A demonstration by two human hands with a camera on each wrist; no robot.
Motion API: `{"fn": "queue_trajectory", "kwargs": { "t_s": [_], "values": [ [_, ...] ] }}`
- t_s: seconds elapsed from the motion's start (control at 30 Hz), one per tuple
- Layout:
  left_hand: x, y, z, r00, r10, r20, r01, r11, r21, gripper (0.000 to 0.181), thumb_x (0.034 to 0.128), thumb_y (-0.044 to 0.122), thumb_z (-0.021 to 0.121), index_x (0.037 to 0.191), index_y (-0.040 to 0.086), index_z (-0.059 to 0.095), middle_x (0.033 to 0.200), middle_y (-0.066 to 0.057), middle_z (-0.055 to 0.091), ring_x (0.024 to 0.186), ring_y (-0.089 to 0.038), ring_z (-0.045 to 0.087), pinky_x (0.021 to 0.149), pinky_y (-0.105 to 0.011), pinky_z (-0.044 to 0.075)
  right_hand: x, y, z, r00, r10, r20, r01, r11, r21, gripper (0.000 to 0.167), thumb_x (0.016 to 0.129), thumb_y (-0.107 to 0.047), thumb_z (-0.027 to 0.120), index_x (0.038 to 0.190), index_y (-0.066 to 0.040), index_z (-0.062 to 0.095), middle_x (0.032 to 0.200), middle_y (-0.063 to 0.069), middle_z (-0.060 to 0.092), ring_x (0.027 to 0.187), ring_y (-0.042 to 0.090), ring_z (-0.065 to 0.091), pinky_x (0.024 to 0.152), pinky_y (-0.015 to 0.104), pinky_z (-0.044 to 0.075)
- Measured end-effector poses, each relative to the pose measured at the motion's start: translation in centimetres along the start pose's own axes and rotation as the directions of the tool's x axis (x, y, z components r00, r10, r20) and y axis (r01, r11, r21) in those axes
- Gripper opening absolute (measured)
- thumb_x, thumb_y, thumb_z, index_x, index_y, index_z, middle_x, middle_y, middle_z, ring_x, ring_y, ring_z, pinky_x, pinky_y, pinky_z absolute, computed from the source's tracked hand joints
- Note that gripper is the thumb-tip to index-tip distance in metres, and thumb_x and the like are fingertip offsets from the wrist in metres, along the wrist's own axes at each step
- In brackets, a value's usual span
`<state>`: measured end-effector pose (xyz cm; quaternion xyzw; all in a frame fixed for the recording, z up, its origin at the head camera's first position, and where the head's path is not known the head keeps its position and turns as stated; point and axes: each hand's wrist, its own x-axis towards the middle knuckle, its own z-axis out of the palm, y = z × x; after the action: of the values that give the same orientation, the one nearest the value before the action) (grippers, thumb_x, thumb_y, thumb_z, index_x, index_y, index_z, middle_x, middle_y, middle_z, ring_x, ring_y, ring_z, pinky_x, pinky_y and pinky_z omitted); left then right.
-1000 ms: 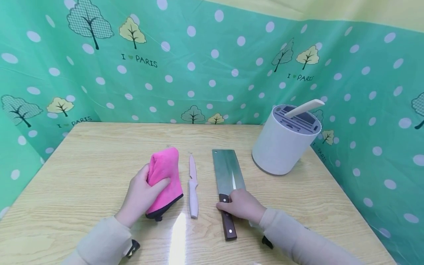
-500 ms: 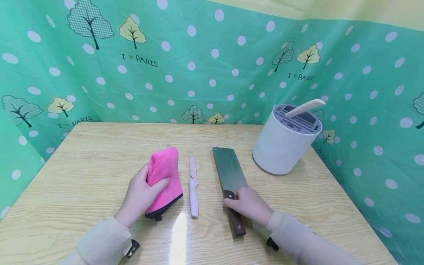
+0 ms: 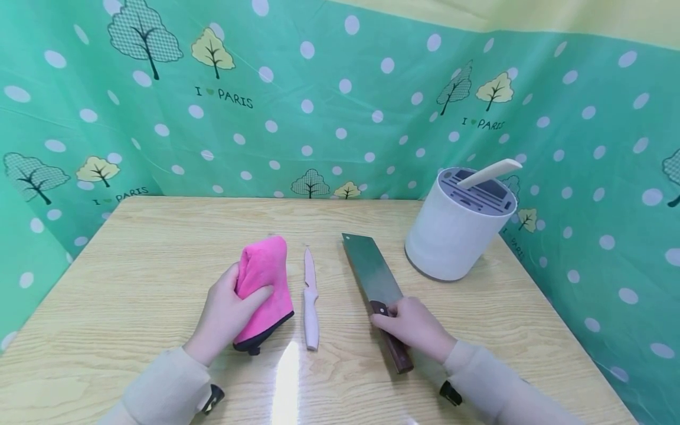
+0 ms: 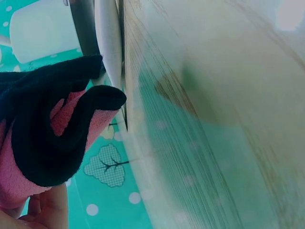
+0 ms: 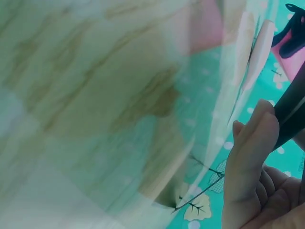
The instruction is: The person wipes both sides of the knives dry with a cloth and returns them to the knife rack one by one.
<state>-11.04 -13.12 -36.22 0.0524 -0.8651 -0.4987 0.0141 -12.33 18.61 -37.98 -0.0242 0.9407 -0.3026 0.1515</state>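
Observation:
My right hand [image 3: 417, 327] grips a cleaver [image 3: 372, 268] where its dark wooden handle meets the wide blade. The cleaver is tilted, its handle toward me and its far end near the table. My left hand [image 3: 228, 313] holds a folded pink cloth [image 3: 268, 271] with a black edge, thumb across its front. Between the hands a small knife [image 3: 310, 313] with a pale handle and pinkish blade lies on the table, untouched. In the right wrist view the curled fingers [image 5: 252, 162] wrap the dark handle [image 5: 290, 107].
A white round knife block [image 3: 451, 236] stands at the back right of the wooden table [image 3: 175, 248]. One pale handle [image 3: 489, 173] sticks out of its slotted top. A green dotted curtain [image 3: 340, 106] hangs behind the table and along its sides.
My right hand has raised the cleaver's handle end from the table and shifted it to the right, tilting the blade. My left hand and the pink cloth have stayed in place.

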Motion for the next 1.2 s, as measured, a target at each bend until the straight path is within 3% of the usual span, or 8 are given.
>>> {"fn": "queue_trajectory", "kwargs": {
  "t_s": [0.37, 0.6, 0.83, 1.2],
  "values": [
    [0.1, 0.2, 0.1, 1.0, 0.001, 0.009, -0.001, 1.0, -0.007, 0.038, 0.0901, 0.028, 0.071, 0.117, 0.008, 0.055, 0.111, -0.012, 0.065, 0.09, -0.019, 0.06, 0.078, -0.028, 0.05, -0.4, 1.0, -1.5, 0.999, -0.044, 0.008, 0.044, 0.999, -0.014, 0.045, 0.088, -0.031, 0.065, 0.055, -0.016, 0.038, 0.052, -0.007, 0.033, 0.049, 0.008, 0.033, 0.047, 0.021, 0.029],
    [0.2, 0.0, 0.1, 1.0, 0.018, 0.006, -0.018, 1.0, 0.007, 0.037, 0.0896, 0.028, 0.071, 0.116, 0.007, 0.055, 0.109, -0.011, 0.064, 0.088, -0.018, 0.059, 0.077, -0.028, 0.05, -0.5, 1.6, -2.2, 0.999, -0.033, -0.002, 0.033, 0.999, -0.019, 0.038, 0.091, -0.03, 0.064, 0.062, -0.013, 0.047, 0.057, -0.004, 0.039, 0.054, 0.011, 0.039, 0.05, 0.024, 0.035],
    [0.2, 0.1, 0.1, 1.0, 0.007, 0.01, -0.007, 1.0, 0.004, 0.039, 0.0899, 0.03, 0.071, 0.117, 0.008, 0.054, 0.11, -0.012, 0.063, 0.089, -0.019, 0.059, 0.078, -0.029, 0.05, -0.8, 2.2, -2.5, 0.999, -0.031, 0.024, 0.029, 0.994, 0.101, 0.027, 0.098, -0.027, 0.059, 0.082, -0.005, 0.059, 0.056, 0.005, 0.054, 0.042, 0.014, 0.052, 0.042, 0.029, 0.047],
    [0.3, 0.5, -0.2, 0.999, 0.033, -0.006, -0.033, 0.999, 0.006, 0.037, 0.0897, 0.03, 0.071, 0.114, 0.007, 0.055, 0.109, -0.012, 0.065, 0.088, -0.02, 0.06, 0.077, -0.028, 0.051, -0.6, 2.6, -2.3, 0.996, -0.059, -0.062, 0.061, 0.998, 0.018, 0.024, 0.098, -0.029, 0.06, 0.083, -0.01, 0.057, 0.059, 0.002, 0.049, 0.046, 0.013, 0.046, 0.042, 0.027, 0.04]
  ]
}}
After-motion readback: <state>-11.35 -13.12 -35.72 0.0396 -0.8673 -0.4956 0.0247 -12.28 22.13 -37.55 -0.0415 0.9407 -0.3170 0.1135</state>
